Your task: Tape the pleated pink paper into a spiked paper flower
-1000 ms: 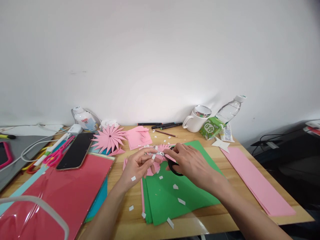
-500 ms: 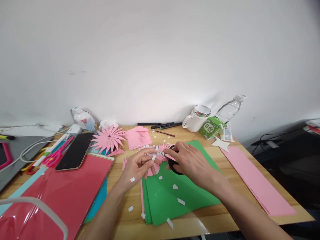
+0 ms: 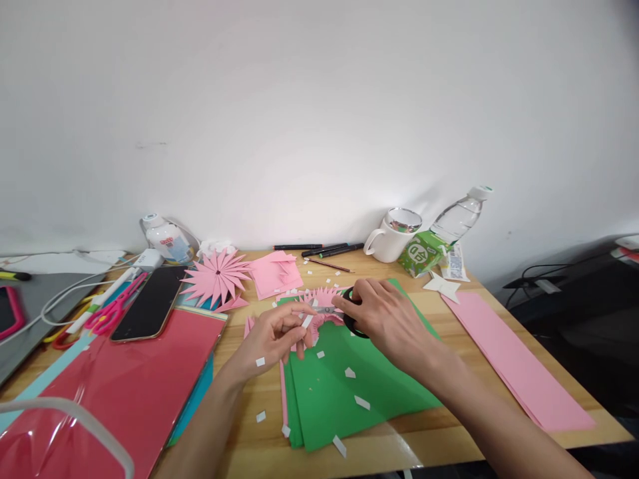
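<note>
My left hand (image 3: 279,332) pinches a small white paper strip (image 3: 307,321) between thumb and finger. Another white scrap (image 3: 260,362) lies on the back of that wrist. In my right hand (image 3: 384,313) is a pair of scissors (image 3: 355,324) with black handles, its blades pointing left toward the strip. Behind and below the blades sits a pink pleated paper piece (image 3: 327,297), partly covered by my hands. It rests on a stack of green paper (image 3: 349,386), where several white scraps (image 3: 362,402) are scattered.
To the left lie a pink folded paper star (image 3: 218,273), a phone (image 3: 148,303), pink scissors (image 3: 116,307) and red paper (image 3: 134,379). Markers (image 3: 342,250), a white mug (image 3: 393,236), a green box (image 3: 423,253) and a bottle (image 3: 456,216) line the wall. Pink strips (image 3: 516,362) lie right.
My right hand has drawn the scissors slightly right, away from the white strip. The strip is now shorter and tilted in my left fingers, and more of the pink pleated piece shows.
</note>
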Available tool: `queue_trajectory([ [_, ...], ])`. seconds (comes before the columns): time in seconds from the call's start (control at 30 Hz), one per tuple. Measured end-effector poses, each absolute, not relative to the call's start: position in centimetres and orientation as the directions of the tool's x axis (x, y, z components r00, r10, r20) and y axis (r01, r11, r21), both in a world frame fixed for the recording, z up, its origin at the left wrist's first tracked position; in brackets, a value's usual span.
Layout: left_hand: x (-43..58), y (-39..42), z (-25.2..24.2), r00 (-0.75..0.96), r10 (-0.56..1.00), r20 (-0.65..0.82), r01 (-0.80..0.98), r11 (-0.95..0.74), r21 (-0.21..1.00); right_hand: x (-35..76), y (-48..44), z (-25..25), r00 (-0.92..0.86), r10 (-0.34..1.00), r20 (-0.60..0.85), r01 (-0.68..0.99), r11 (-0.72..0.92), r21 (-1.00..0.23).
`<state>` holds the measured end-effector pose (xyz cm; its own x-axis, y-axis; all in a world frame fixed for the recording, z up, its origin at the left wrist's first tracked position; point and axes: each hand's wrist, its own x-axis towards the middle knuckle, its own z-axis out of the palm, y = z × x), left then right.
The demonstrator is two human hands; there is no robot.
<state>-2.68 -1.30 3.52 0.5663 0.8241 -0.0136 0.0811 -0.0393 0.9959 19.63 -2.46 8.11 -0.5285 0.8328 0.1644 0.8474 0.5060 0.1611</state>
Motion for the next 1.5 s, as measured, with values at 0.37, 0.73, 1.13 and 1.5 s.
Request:
queue_trajectory([
  [0.37,-1.9,-1.5,3.4,0.398,0.917,0.026,0.048,-0.05,0.998,21.6,-1.2,7.2,-0.356,0.879,0.319,0.934,0.349,0.079],
  [0.73,-1.2,-1.5,3.6,0.176,0.971,0.16,-0.068,-0.15,0.986,20.6,-2.3,6.5,-0.379,0.899,0.218,0.891,0.418,-0.175],
  [1.13,-1.1,-1.7,3.4,0.116,0.974,0.195,-0.043,-0.192,0.981,18.5,-2.7,7.7,-0.343,0.939,0.0,0.914,0.334,-0.229],
  [1.5,-1.0,-2.2,4.0,0.21,0.962,0.176,-0.071,-0.164,0.984,17.3,-1.7,8.3,-0.381,0.923,-0.052,0.918,0.37,-0.145],
])
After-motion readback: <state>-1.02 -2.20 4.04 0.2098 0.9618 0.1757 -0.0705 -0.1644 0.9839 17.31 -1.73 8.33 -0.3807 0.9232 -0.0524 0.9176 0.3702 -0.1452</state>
